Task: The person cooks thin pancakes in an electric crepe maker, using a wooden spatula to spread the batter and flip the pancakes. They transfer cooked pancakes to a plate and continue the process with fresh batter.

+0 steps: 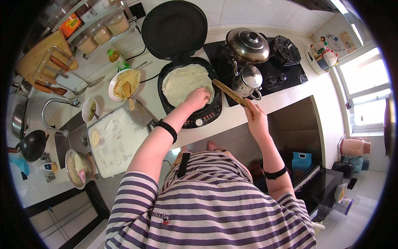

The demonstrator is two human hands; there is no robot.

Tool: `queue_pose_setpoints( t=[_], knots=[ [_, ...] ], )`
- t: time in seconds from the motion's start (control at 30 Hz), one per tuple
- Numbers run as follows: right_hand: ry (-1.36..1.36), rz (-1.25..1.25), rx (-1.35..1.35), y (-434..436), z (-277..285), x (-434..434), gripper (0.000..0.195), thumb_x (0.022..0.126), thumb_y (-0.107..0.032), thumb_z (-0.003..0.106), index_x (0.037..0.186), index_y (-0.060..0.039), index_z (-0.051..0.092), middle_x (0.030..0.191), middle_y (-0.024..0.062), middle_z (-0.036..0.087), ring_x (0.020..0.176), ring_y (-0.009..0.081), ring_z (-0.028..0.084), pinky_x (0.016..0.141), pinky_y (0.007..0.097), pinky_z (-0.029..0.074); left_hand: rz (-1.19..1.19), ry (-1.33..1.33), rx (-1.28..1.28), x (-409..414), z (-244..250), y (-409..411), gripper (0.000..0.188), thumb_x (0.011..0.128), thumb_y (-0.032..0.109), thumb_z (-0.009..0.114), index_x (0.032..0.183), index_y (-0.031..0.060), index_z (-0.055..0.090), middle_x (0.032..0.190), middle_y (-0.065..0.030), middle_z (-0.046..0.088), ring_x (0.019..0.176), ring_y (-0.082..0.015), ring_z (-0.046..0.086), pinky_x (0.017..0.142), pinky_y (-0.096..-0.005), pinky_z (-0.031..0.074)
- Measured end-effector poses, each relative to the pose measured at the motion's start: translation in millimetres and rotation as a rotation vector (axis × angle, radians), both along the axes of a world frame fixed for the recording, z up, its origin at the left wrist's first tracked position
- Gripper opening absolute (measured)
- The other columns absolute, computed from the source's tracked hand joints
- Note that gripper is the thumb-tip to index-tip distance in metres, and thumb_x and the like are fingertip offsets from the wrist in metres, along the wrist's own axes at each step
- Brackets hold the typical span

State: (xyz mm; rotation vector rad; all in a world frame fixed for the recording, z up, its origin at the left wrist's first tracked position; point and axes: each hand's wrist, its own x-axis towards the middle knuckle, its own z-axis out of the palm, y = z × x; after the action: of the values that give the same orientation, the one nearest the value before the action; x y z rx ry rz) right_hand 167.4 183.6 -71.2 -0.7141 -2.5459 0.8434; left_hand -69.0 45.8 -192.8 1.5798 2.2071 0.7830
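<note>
A thin sheet of pale raw dough (183, 81) lies wrinkled in the round black pan of an electric griddle (214, 112), whose lid (174, 29) stands raised behind. My left hand (198, 99) is at the dough's near right edge with its fingers bent; whether they pinch the dough cannot be told. Further right, my right hand (255, 117) grips the near end of a wooden rolling pin (230, 93), its far end over the griddle's right rim. Left of the griddle, a white bowl (110, 93) holds browned flatbread (133, 79) with a wooden spatula (126, 91) on it.
A floured white board (116, 143) with a small dough piece (95, 137) lies at left, a metal scraper (138, 115) at its corner. A steel bowl (70, 176) stands by the sink. On the right hob sit a lidded pan (245, 46) and a steel kettle (247, 81).
</note>
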Motion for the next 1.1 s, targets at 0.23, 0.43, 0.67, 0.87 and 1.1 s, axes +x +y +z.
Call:
queue_pose_setpoints(
  t=[0.23,0.43,0.67,0.87,1.1],
  knots=[
    [-0.027,-0.030,-0.085,-5.5,-1.3,9.7,0.031,0.089,-0.012,0.058,0.120,-0.0100,0.059,0.082,0.0155,0.059,0.073,0.0325,0.060,0.068,0.0387,0.048,-0.067,0.104,-0.066,-5.8,-22.2,13.2,0.016,0.074,0.012,0.059,0.086,0.0061,0.067,0.088,-0.0147,0.064,0.084,-0.0352,0.061,0.075,-0.0420,0.050],
    [0.037,-0.039,-0.108,-1.5,-12.4,15.8,0.030,0.089,-0.014,0.058,0.119,-0.0088,0.060,0.084,0.0160,0.059,0.076,0.0333,0.060,0.070,0.0384,0.048,0.346,-0.388,-0.051,-18.3,-28.3,5.3,0.014,0.074,0.008,0.062,0.086,0.0045,0.067,0.072,-0.0097,0.066,0.068,-0.0229,0.063,0.064,-0.0327,0.050],
    [-0.060,0.071,-0.091,-2.9,-1.0,13.0,0.030,0.087,-0.013,0.058,0.117,-0.0101,0.061,0.081,0.0139,0.060,0.072,0.0326,0.060,0.065,0.0382,0.049,0.518,-1.071,-0.091,-34.3,-23.4,3.8,0.022,0.081,0.002,0.057,0.103,0.0014,0.062,0.083,-0.0021,0.061,0.067,-0.0089,0.056,0.058,-0.0216,0.045],
    [-0.173,0.188,0.128,-14.7,15.4,8.3,0.025,0.087,-0.017,0.057,0.111,-0.0130,0.062,0.076,0.0111,0.057,0.070,0.0306,0.061,0.061,0.0406,0.050,0.520,-1.070,-0.093,-36.8,-21.0,0.1,0.026,0.083,0.004,0.054,0.107,0.0010,0.062,0.085,-0.0023,0.061,0.068,-0.0093,0.056,0.061,-0.0214,0.046],
    [-0.164,0.128,0.446,-15.4,-21.2,-22.2,0.031,0.086,-0.016,0.059,0.117,-0.0106,0.058,0.076,0.0071,0.051,0.072,0.0248,0.059,0.057,0.0366,0.050,0.450,-0.846,-0.128,-11.2,-11.3,3.6,0.031,0.079,0.007,0.055,0.108,0.0004,0.065,0.094,-0.0094,0.068,0.078,-0.0177,0.064,0.072,-0.0296,0.052]
  ],
)
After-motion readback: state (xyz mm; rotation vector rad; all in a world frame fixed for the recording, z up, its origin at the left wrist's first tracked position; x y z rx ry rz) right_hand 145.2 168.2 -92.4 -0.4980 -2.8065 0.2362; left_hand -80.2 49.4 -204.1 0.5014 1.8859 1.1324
